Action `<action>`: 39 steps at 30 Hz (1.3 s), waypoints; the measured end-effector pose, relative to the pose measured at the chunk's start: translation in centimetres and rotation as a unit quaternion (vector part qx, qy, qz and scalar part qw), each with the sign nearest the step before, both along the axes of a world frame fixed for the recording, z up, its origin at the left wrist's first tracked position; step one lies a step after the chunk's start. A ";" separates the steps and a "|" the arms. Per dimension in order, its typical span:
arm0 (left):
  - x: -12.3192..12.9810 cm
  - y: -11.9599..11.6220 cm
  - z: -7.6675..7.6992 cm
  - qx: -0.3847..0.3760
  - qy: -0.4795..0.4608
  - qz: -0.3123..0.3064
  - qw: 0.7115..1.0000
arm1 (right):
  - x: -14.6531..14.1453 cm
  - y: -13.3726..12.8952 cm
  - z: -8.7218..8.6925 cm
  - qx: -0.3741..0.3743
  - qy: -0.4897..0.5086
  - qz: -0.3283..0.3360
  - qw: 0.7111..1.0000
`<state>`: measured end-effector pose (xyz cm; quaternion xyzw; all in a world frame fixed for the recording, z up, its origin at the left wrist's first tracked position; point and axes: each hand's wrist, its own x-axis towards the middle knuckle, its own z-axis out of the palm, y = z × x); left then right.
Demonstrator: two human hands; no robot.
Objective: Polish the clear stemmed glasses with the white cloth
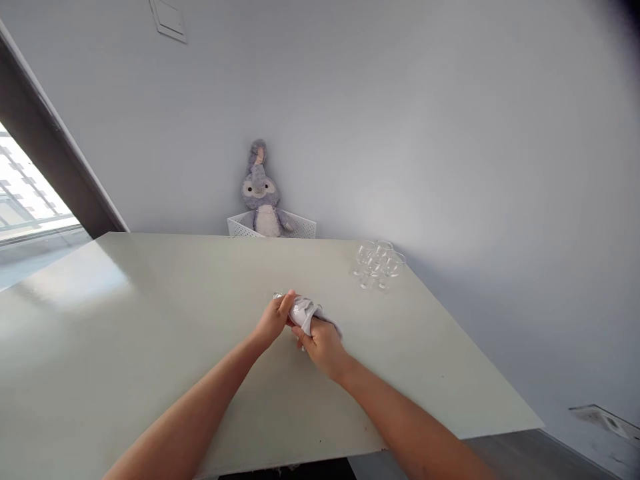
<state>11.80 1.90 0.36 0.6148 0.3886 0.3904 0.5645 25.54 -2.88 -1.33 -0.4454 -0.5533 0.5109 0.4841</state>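
White crumpled cloth (317, 312) | right hand (325, 343) clutches it | left hand (273, 321) grips glass (300, 309) (stemmed, probably)

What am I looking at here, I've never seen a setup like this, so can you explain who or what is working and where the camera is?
There's no machine: these are a person's own bare hands. The single picture comes from a camera on their head, looking forward and down. The left hand grips what looks like a glass, mostly hidden, while the right hand holds a pale cloth against it. Both are over a pale table. Toward its far right corner, clear stemmed glasses stand clustered. Beyond the far edge, a plush toy sits in a white basket.
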 end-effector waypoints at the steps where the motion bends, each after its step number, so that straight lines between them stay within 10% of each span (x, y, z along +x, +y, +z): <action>1: 0.1 -0.1 0.0 0.013 -0.005 0.003 1.000 | 0.2 0.2 0.1 -0.023 0.029 -0.004 0.999; 6: 0.1 -0.5 0.4 0.073 -0.046 -0.023 0.996 | 1.4 1.0 0.8 -0.144 0.232 0.032 0.961; 13: -0.3 -0.1 0.2 0.004 0.062 -0.017 0.998 | 0.3 -0.4 -0.1 0.097 -0.150 -0.031 0.983; 20: -1.2 0.4 0.1 0.413 0.259 0.097 0.868 | 3.0 2.0 1.4 -0.164 0.149 -0.055 0.973; 25: -2.1 1.5 -0.3 0.417 0.335 0.026 0.845 | 4.1 1.8 2.4 -0.178 0.130 0.058 0.974; 30: -3.1 2.0 -0.4 0.277 0.361 -0.021 0.890 | 6.7 2.3 3.2 -0.099 -0.014 0.127 0.987; 33: -3.7 2.5 -0.3 0.175 0.365 0.036 0.914 | 8.1 3.1 2.9 -0.038 -0.062 -0.058 0.996; 36: -4.3 3.1 -0.2 0.132 0.373 0.131 0.909 | 7.8 3.3 2.4 0.135 -0.161 -0.254 0.944; 39: -4.0 3.0 -0.2 0.166 0.399 0.166 0.886 | 5.6 2.3 2.0 0.301 -0.306 -0.192 0.883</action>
